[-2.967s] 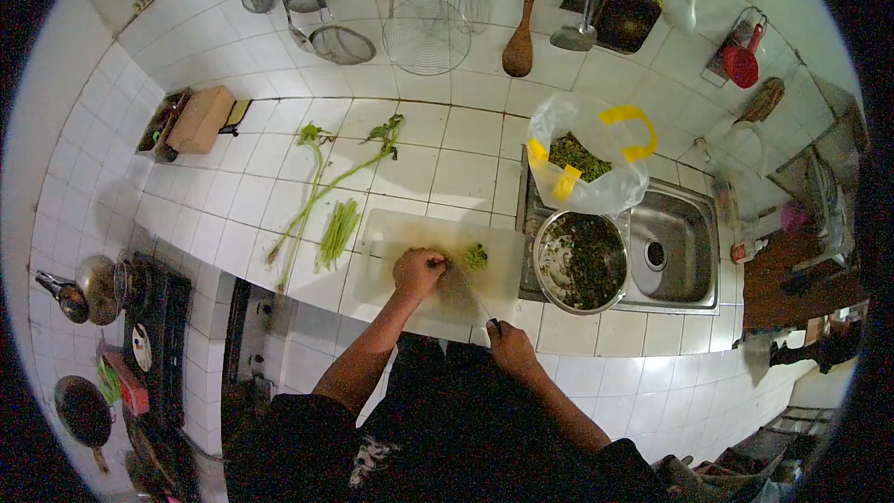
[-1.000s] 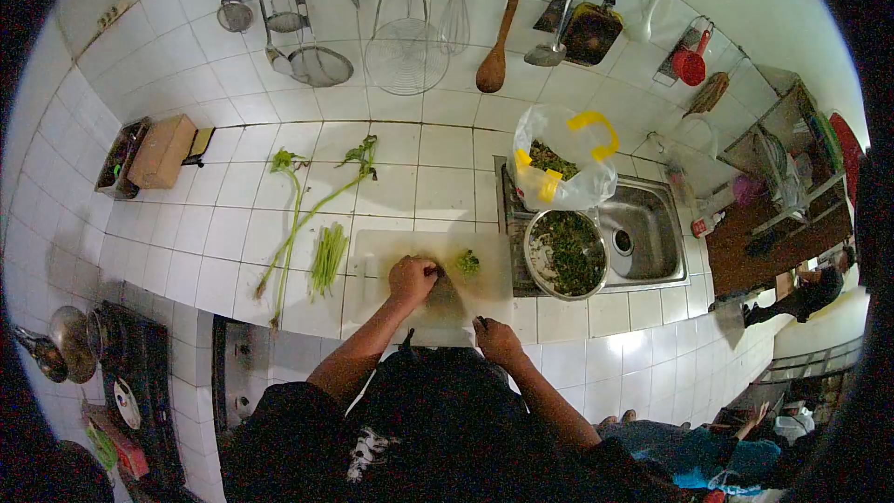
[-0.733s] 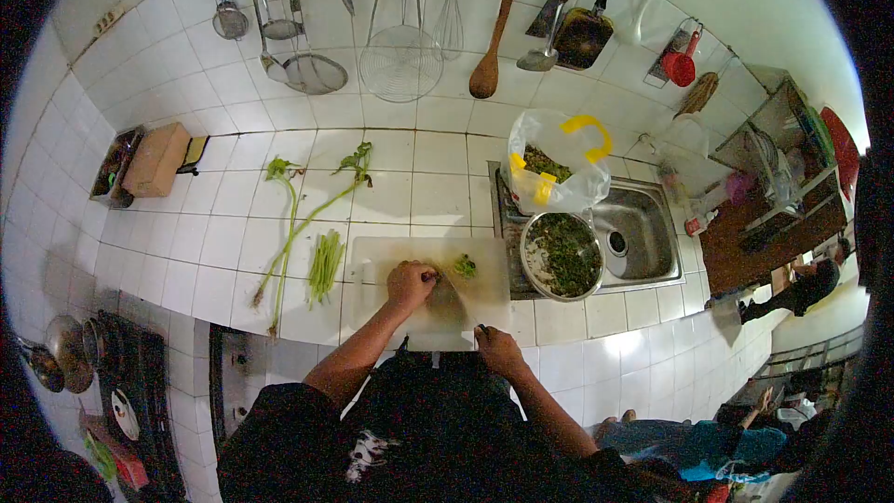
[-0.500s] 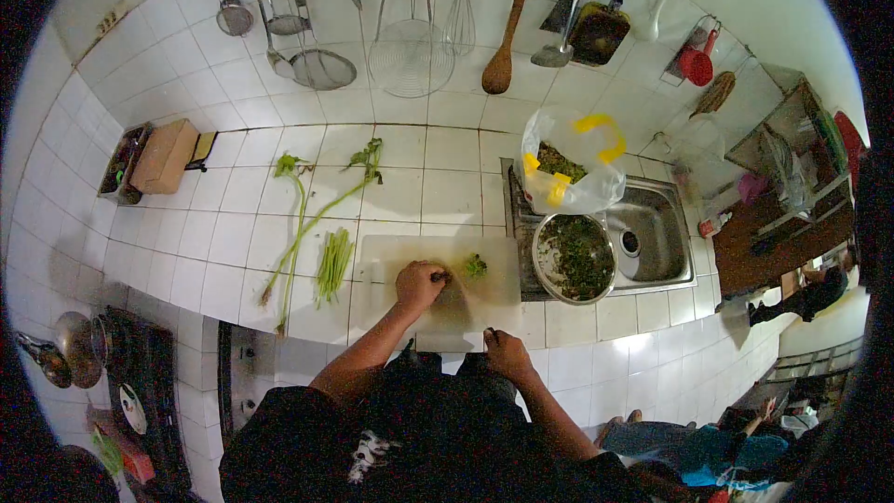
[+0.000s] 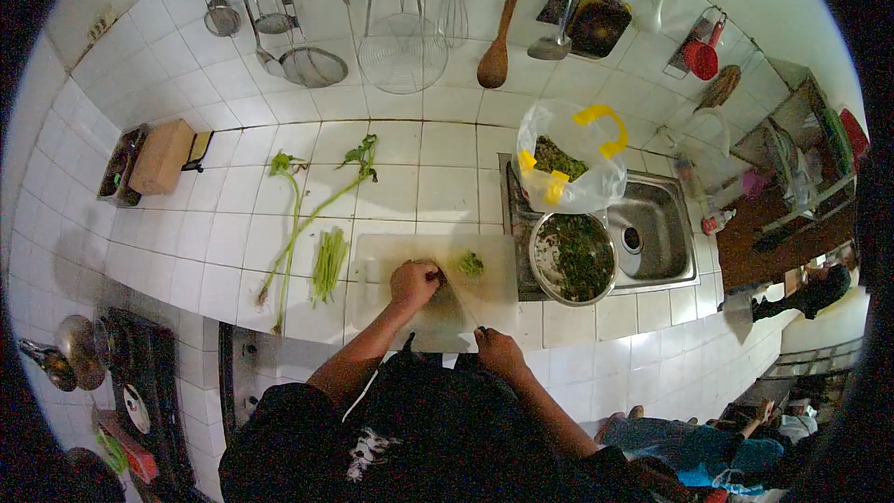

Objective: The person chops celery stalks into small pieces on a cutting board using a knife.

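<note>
On the pale cutting board [image 5: 382,251], my left hand [image 5: 414,284] is closed, fingers curled around something small and dark that is mostly hidden. My right hand [image 5: 500,352] grips the handle of a knife [image 5: 460,302] at the board's front edge. Its blade slants up and left across the board to beside my left fingertips. A small heap of chopped greens [image 5: 471,265] lies right of the blade. Left of the board is a bundle of cut green stems [image 5: 329,264], and beyond it are long leafy stalks [image 5: 294,233] with roots.
A metal bowl of chopped greens [image 5: 542,275] stands by the sink [image 5: 663,265], below a plastic bag [image 5: 596,168] with yellow handles. Utensils, including a wooden spoon [image 5: 494,61], hang on the wall. A stove [image 5: 154,363] is at left. Another person [image 5: 680,447] sits at lower right.
The head view has shifted slightly, so the counter appears a little further left. Both hands and the knife keep nearly the same places on the board.
</note>
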The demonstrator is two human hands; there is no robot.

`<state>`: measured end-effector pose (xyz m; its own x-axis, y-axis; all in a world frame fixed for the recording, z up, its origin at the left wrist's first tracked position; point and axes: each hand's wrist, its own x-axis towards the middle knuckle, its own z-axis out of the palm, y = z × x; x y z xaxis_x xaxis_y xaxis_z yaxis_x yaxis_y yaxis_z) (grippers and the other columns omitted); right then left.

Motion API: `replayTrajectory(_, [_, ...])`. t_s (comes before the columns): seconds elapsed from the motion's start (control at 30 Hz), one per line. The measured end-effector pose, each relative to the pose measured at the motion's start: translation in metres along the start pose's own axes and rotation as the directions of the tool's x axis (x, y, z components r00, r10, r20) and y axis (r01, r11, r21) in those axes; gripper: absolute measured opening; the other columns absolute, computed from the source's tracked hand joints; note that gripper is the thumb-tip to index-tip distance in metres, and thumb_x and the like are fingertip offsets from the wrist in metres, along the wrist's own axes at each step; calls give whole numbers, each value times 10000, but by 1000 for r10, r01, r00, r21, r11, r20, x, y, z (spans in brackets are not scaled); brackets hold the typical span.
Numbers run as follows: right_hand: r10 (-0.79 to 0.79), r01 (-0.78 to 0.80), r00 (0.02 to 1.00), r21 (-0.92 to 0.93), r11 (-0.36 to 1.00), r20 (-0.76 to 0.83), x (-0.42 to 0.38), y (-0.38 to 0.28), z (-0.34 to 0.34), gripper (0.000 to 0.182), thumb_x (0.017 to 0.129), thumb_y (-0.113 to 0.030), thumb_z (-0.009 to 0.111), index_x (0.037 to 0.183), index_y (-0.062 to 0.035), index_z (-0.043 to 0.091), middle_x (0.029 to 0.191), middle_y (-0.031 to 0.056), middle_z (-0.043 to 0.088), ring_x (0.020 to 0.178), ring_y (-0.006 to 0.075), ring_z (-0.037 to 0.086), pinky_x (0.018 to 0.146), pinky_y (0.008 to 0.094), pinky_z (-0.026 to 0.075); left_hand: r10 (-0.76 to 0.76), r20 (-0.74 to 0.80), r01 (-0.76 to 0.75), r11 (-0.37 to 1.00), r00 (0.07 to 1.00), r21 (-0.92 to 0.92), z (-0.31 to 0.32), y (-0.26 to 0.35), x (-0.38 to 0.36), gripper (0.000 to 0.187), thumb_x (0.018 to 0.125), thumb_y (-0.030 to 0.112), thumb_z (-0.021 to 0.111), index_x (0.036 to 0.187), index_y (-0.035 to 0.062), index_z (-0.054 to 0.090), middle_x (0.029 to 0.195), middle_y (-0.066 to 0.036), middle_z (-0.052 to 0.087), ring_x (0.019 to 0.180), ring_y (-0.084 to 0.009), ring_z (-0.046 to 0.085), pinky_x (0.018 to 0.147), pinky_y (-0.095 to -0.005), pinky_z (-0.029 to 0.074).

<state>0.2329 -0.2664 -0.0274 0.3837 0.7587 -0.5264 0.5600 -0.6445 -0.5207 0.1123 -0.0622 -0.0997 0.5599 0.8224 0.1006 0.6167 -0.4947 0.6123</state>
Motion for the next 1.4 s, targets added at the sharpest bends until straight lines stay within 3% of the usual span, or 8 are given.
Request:
replayTrajectory(0.07, [-154, 153, 987, -18, 988, -42, -5, 9, 3, 529, 979, -444, 383, 970, 36, 606, 906, 315, 630, 919, 495, 590, 819, 556, 462, -29, 6, 30, 999, 1000, -35, 0, 2, 0, 188, 656, 174, 714, 840, 137, 732, 845, -86, 691, 822, -305, 636, 750, -417, 524])
replayTrajectory(0.47, [-63, 62, 996, -13, 998, -68, 4, 12, 4, 501, 983, -429, 385, 958, 25, 594, 877, 316, 629, 884, 494, 600, 776, 563, 469, 135, -17, -136, 990, 991, -26, -5, 3, -5, 173, 693, 191, 721, 853, 125, 728, 874, -82, 686, 859, -295, 633, 752, -432, 515])
replayTrajectory(0.63, [-24, 29, 996, 47, 998, -91, -1, 15, 11, 489, 979, -418, 401, 954, 31, 592, 869, 321, 624, 880, 496, 597, 778, 557, 471, 95, 21, -95, 995, 995, 2, -7, 5, -2, 172, 707, 194, 712, 865, 127, 724, 880, -74, 687, 863, -288, 635, 759, -421, 517])
replayTrajectory(0.7, [-159, 168, 977, 56, 984, -143, -8, 13, 6, 495, 978, -418, 410, 940, 40, 594, 859, 319, 624, 871, 500, 593, 773, 553, 471, 59, 29, -59, 998, 998, 8, -7, 6, 0, 173, 708, 194, 711, 867, 127, 724, 880, -72, 687, 865, -286, 636, 764, -417, 517])
replayTrajectory(0.87, [-74, 81, 994, 84, 993, -76, -12, 4, 5, 509, 980, -419, 406, 918, 48, 600, 869, 314, 627, 877, 501, 591, 776, 556, 466, -16, 89, 13, 999, 996, 36, -15, 16, 0, 203, 718, 164, 706, 912, 108, 711, 943, -83, 692, 921, -291, 642, 832, -410, 516])
replayTrajectory(1.13, [-123, 123, 989, -3, 992, -78, 18, 3, 18, 425, 1006, -340, 332, 966, -8, 594, 922, 263, 643, 853, 470, 610, 770, 552, 490, 20, 45, -21, 1000, 999, 12, -1, 2, -1, 204, 686, 171, 717, 882, 115, 725, 912, -73, 697, 880, -292, 639, 781, -422, 519])
replayTrajectory(1.3, [-174, 176, 984, 52, 983, -37, 15, 17, 24, 504, 987, -392, 388, 919, 58, 603, 891, 323, 617, 909, 510, 570, 785, 548, 456, -33, 44, 34, 999, 998, -13, -5, 5, 1, 231, 678, 190, 719, 898, 121, 719, 931, -82, 692, 862, -299, 642, 765, -432, 521])
replayTrajectory(1.4, [-129, 135, 989, 95, 986, -67, 19, -4, 23, 510, 986, -402, 381, 933, 50, 609, 905, 320, 621, 927, 494, 577, 803, 545, 456, 69, -14, -69, 998, 997, -2, 6, 0, -2, 228, 688, 201, 710, 902, 122, 715, 934, -81, 689, 845, -303, 643, 757, -434, 522])
